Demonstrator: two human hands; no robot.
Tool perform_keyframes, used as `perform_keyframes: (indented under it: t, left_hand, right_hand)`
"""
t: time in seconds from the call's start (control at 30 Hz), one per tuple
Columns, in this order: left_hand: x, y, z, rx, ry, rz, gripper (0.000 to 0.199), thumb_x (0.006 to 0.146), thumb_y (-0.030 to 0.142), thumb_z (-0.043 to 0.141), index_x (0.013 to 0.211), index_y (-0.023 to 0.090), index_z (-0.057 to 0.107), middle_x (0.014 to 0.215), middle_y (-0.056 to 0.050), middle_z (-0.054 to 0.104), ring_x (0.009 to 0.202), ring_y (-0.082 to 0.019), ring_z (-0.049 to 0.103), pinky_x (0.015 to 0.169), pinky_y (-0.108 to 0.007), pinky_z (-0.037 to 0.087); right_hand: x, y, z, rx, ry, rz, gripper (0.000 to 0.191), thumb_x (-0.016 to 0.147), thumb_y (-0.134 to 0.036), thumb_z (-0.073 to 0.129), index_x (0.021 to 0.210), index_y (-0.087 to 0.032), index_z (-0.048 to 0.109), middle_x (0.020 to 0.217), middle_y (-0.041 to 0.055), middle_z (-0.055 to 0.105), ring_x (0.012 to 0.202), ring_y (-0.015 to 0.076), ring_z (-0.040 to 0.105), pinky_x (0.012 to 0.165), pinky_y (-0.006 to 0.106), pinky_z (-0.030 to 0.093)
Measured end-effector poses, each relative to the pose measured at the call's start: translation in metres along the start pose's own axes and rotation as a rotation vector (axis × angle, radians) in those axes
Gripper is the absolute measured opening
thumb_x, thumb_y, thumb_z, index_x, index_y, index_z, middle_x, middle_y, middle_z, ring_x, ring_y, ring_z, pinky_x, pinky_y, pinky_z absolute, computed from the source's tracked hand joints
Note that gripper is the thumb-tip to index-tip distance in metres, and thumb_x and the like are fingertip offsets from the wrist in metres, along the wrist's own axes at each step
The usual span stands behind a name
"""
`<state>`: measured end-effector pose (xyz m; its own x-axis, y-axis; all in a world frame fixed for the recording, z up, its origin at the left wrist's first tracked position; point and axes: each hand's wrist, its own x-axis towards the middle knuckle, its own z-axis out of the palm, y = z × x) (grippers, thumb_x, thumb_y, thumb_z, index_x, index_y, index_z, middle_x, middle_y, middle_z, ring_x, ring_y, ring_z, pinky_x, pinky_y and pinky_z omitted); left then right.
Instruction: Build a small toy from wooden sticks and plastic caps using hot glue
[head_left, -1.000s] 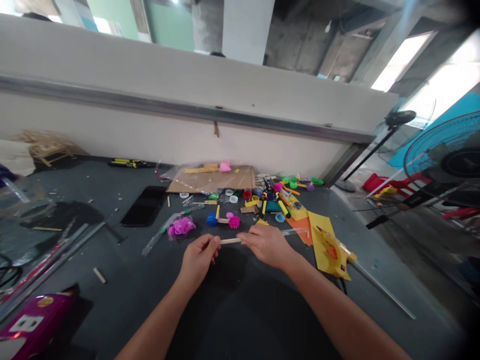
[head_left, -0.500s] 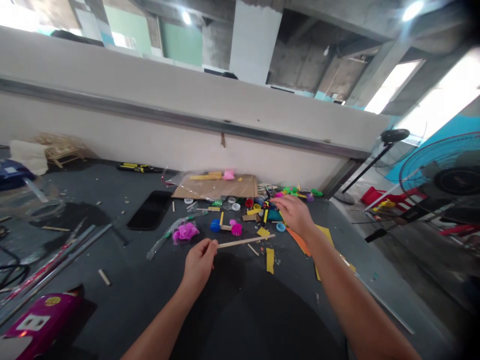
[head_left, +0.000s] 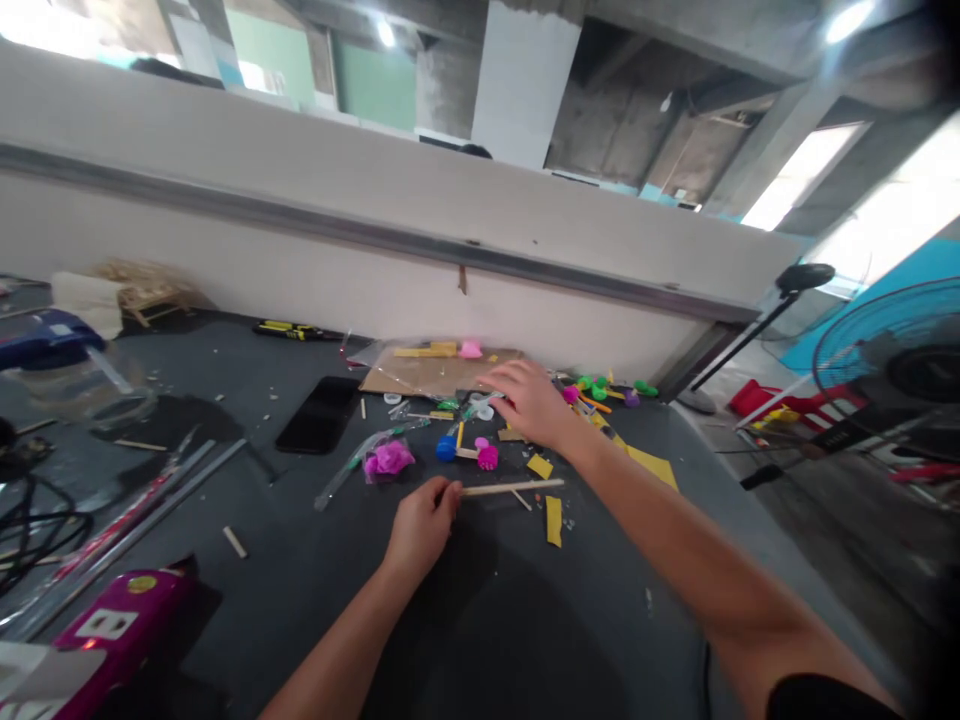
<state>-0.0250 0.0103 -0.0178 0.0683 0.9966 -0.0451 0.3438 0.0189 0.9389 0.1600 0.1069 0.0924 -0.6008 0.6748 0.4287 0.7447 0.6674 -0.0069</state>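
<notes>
My left hand (head_left: 421,522) is closed around one end of a thin wooden stick (head_left: 514,488), which points to the right just above the dark tabletop. My right hand (head_left: 529,402) reaches over the small parts at the back, its fingers stretched leftward and parted, with nothing visible in them. Close to its fingertips lies a white bottle cap (head_left: 486,412). Between the two hands sits a little assembly of sticks with a blue wheel (head_left: 446,448) and a pink wheel (head_left: 487,456). A bag of purple pieces (head_left: 390,458) lies left of it.
A black phone (head_left: 319,415) and a piece of cardboard (head_left: 390,380) lie farther back. A purple glue gun (head_left: 124,620) is at the lower left near long clear sticks (head_left: 161,520). Yellow scraps (head_left: 553,522) are on the right. A low wall (head_left: 315,270) bounds the table; a fan (head_left: 900,370) stands beyond.
My right hand has moved left across the small parts, and its fingers have spread. My left hand still grips the wooden stick. The whole view has shifted slightly.
</notes>
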Motion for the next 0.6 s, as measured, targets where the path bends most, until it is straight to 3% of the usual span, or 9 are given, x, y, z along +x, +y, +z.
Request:
perform_keyframes:
  t: [0.1,0.23,0.37,0.6]
  left_hand:
    - [0.001,0.004,-0.001,-0.001,0.034,-0.025,0.032,0.08,0.048,0.044,0.066,0.02,0.052,0.053,0.004,0.051,0.042,-0.012,0.05,0.042,-0.021,0.036]
    - [0.002,0.004,-0.001,0.023,0.026,-0.003,0.029,0.08,0.045,0.046,0.066,0.02,0.053,0.055,0.004,0.054,0.045,-0.012,0.053,0.045,-0.021,0.039]
    - [0.0,0.004,-0.002,0.017,0.023,0.029,0.026,0.079,0.042,0.047,0.069,0.02,0.056,0.059,0.004,0.056,0.046,-0.011,0.052,0.045,-0.02,0.039]
    - [0.001,0.008,0.0,0.042,-0.023,0.035,0.025,0.08,0.041,0.047,0.074,0.02,0.058,0.064,0.003,0.06,0.046,-0.009,0.051,0.046,-0.02,0.039]
  right_hand:
    - [-0.052,-0.012,-0.015,0.047,0.056,0.155,0.028,0.089,-0.023,0.045,0.113,-0.022,0.059,0.103,0.0065,0.063,0.101,0.0214,0.05,0.089,0.039,0.034]
    - [-0.101,-0.04,0.004,0.103,0.013,0.218,0.024,0.089,-0.025,0.045,0.108,-0.023,0.061,0.099,0.0067,0.065,0.098,0.0204,0.052,0.092,0.039,0.033]
    - [-0.117,-0.056,0.033,0.104,-0.029,0.203,0.023,0.089,-0.027,0.048,0.108,-0.023,0.06,0.098,0.0059,0.065,0.098,0.0197,0.053,0.099,0.043,0.025]
    - [-0.127,-0.044,0.047,0.065,-0.061,0.23,0.023,0.09,-0.023,0.046,0.106,-0.025,0.063,0.08,0.0045,0.061,0.08,0.0177,0.052,0.074,0.031,0.037]
